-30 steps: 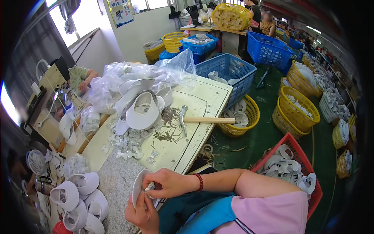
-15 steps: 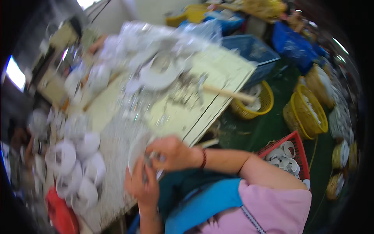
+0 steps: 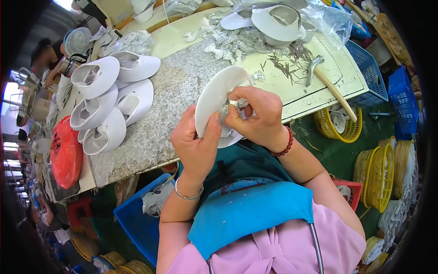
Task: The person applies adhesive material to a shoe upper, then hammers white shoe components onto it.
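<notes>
My left hand [image 3: 195, 142] grips the edge of a white, visor-shaped piece [image 3: 213, 93], thumb on its near face. It is held tilted above the table's front edge, broad curved brim to the left. At its opening, my right hand [image 3: 261, 113] pinches with bent fingers; a small crumpled greyish-white bit shows there, too small to name. Several similar white visor-shaped pieces [image 3: 102, 109] lie stacked on the left of the table. More of them [image 3: 278, 25] sit at the far side.
A hammer [image 3: 332, 86] lies across the table's right edge, beside thin dark nail-like slivers [image 3: 284, 68]. White scraps [image 3: 228, 48] litter the far tabletop. A red plastic bag [image 3: 66, 153] rests at the left corner. Yellow baskets [image 3: 356, 121] and a blue crate [image 3: 137, 228] stand below.
My view has swung, so the table and hands appear further up and right, and the blur is gone. Both hands remain on the white piece, which now faces me more fully.
</notes>
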`<state>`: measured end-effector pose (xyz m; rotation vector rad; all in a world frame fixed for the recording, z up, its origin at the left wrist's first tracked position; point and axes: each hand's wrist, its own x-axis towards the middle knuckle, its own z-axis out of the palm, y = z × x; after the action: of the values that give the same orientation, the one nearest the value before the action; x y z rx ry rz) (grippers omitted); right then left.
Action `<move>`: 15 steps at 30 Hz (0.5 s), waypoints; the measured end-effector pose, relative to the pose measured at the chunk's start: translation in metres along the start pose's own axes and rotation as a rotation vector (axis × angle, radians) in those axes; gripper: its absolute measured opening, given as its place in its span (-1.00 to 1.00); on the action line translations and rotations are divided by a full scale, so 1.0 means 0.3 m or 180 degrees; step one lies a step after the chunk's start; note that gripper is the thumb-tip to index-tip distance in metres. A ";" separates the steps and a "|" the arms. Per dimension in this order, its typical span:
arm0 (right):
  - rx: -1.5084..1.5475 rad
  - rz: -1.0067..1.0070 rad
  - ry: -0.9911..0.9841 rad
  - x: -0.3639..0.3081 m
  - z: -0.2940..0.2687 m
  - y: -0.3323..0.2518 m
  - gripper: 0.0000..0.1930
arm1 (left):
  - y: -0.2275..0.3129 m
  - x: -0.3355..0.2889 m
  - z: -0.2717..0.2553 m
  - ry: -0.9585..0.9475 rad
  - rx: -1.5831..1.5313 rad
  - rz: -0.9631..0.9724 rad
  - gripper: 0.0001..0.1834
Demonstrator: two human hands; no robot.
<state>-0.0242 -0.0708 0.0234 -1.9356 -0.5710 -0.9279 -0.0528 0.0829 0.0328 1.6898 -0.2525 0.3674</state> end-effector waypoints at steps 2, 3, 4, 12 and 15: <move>-0.0036 -0.0024 -0.0017 0.006 0.001 -0.008 -0.74 | -0.007 -0.013 -0.001 0.0050 -0.0012 0.0032 -0.81; -0.0082 -0.0047 -0.0035 0.010 0.000 -0.012 -0.74 | -0.010 -0.015 -0.002 0.0060 -0.0004 0.0026 -0.81; -0.0070 -0.0044 -0.0043 0.012 0.000 -0.013 -0.74 | -0.013 -0.017 -0.004 0.0019 -0.0081 0.0041 -0.81; -0.0307 -0.0199 -0.0125 0.024 -0.017 -0.012 -0.73 | -0.004 -0.031 -0.005 -0.0220 -0.0067 -0.0022 -0.76; -0.0352 -0.0201 -0.0045 0.023 -0.013 -0.006 -0.73 | -0.006 -0.034 0.005 -0.0365 0.0088 0.0042 -0.70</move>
<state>-0.0228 -0.0730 0.0310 -2.0343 -0.6031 -1.0048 -0.0614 0.0812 0.0272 1.7397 -0.3447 0.2852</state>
